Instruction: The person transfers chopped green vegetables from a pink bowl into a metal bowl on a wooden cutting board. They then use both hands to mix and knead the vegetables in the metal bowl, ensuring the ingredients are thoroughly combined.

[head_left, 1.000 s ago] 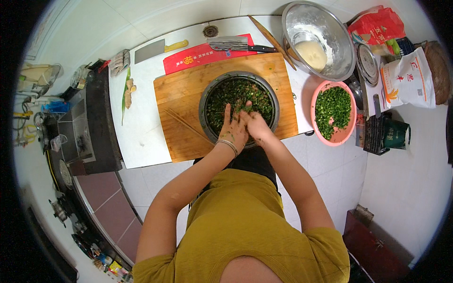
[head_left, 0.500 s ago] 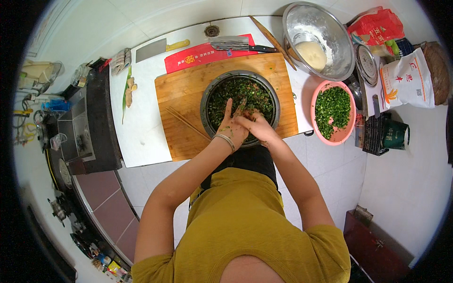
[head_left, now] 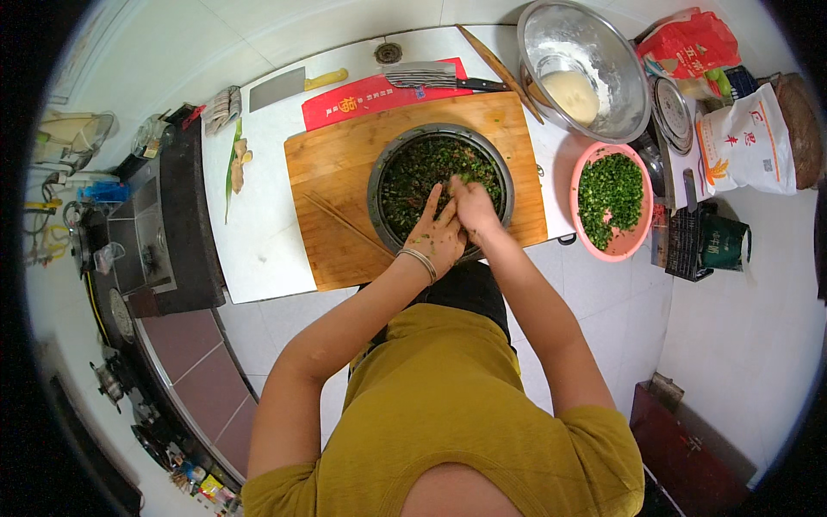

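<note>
A dark metal bowl (head_left: 376, 194) of chopped greens mixed with a darker filling (head_left: 431, 172) stands on the wooden cutting board (head_left: 332, 172). Over its near side my left hand (head_left: 436, 239) is open, fingers spread and pointing away from me, with green bits stuck to the skin. My right hand (head_left: 476, 211) is beside it at the bowl's right side, fingers curled down toward the filling. Whatever its fingers may hold is hidden. A pair of chopsticks (head_left: 346, 227) lies on the board left of the bowl.
Behind the board lie a cleaver (head_left: 277, 90), a second knife (head_left: 422, 77) on red paper (head_left: 379, 102), and a tapered wooden rolling pin (head_left: 493, 67). A steel basin (head_left: 633, 86) with dough (head_left: 571, 96) and a pink basin (head_left: 575, 202) of chopped greens stand right. Ginger (head_left: 239, 164) lies left.
My right hand has come off the left hand's fingers and moved slightly right and farther over the bowl. The left hand has shifted slightly right, its fingers more spread.
</note>
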Demonstrator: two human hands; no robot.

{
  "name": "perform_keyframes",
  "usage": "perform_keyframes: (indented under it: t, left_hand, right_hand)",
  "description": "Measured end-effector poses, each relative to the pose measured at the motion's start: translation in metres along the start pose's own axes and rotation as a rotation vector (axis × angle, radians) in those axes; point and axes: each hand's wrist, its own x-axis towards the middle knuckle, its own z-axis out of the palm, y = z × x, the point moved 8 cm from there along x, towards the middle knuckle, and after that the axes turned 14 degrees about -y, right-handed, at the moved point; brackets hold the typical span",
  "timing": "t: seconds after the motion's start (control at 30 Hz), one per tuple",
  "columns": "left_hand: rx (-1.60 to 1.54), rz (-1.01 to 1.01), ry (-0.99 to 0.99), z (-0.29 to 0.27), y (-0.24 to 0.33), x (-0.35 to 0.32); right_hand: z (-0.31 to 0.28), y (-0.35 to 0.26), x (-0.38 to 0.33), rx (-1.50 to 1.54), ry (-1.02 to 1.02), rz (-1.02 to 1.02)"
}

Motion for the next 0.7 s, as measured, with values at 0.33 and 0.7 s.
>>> perform_keyframes:
  t: [0.33,0.7]
  left_hand:
    - [0.027,-0.005,-0.108,0.009,-0.021,0.007]
    - [-0.165,0.232,-0.131,0.019,0.001,0.018]
  right_hand:
    - [0.012,-0.054,-0.042,-0.178,-0.341,-0.553]
    - [0.013,-0.039,-0.02,-0.774,-0.162,-0.355]
